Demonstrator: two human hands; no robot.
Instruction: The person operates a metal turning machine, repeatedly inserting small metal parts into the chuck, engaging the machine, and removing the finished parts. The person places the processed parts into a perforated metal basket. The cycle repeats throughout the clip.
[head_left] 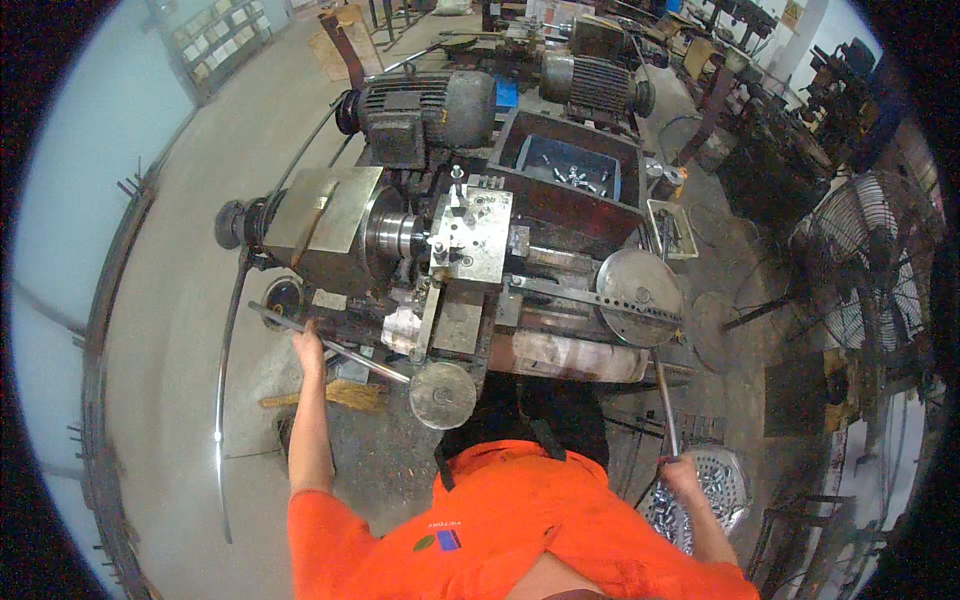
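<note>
My left hand (308, 350) is closed round a long metal lever (362, 360), which runs to a round steel disc (443, 396) at the front of a small lathe. Off to the right, my right hand (681, 476) grips the lower end of another lever (667, 412); its upper end reaches toward a larger round disc (641, 293). Between the levers lies the lathe's tool plate (482, 236), with clamped tools facing the shiny spindle chuck (396, 236). Whether a workpiece sits in the chuck is too small to tell.
A perforated metal basket (735, 480) of small shiny parts sits beside my right hand. Behind the lathe are a blue-grey tray (545, 155) with metal pieces and a motor (430, 110). A straw broom (350, 396) lies below my left arm; a large fan (865, 260) stands right.
</note>
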